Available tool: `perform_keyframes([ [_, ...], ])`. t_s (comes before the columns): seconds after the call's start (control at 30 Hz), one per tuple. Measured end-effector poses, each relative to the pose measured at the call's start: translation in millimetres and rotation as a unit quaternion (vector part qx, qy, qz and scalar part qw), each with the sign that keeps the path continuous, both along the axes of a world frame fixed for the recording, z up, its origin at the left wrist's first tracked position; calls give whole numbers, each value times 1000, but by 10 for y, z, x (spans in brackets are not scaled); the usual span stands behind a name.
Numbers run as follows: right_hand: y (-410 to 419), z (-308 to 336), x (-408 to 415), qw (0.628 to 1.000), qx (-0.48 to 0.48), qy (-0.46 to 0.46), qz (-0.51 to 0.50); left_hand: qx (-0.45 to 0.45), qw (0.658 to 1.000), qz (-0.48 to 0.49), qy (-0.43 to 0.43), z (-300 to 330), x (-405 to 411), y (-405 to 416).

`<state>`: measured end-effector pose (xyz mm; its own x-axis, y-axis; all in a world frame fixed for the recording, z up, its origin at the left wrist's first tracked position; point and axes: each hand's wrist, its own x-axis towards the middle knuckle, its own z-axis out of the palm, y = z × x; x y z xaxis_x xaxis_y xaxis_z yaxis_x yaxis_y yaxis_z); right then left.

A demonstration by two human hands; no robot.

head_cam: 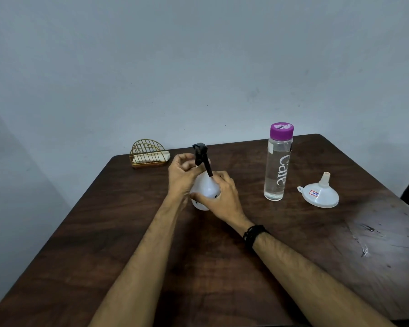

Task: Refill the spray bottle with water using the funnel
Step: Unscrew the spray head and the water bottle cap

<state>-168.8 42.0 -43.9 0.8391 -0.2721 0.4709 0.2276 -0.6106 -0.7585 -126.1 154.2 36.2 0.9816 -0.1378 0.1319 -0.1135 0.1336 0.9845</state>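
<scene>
A white pear-shaped spray bottle (206, 188) stands on the dark wooden table (222, 256), its black trigger head (200, 153) on top. My right hand (220, 199) grips the bottle's body from the right. My left hand (183, 173) has its fingers curled round the neck just under the black head. To the right stands a clear water bottle (278, 166) with a purple cap, upright and closed. Further right a white funnel (320, 193) lies upside down on the table, spout pointing up.
A gold wire napkin holder (148, 154) with white napkins sits at the table's back left edge, near the wall. The right part of the table shows scratches and glare. A dark object shows at the far right edge.
</scene>
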Motion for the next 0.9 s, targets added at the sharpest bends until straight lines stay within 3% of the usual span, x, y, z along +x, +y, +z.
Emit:
perform_keyframes([
  [0.17, -6, 5, 2, 1000, -5, 6, -1, 48, 997, 0, -58, 36, -32, -28],
  [0.63, -30, 13, -41, 1000, -1, -19, 1, -75, 971, 121, -192, 1565, 112, 311],
  [0.77, -19, 15, -28, 1000, 0, -19, 1, -9, 970, 147, -195, 1611, 139, 617],
  [0.9, -15, 57, -72, 1000, -4, -17, 5, 130, 969, 169, -121, 1082, 171, 838],
])
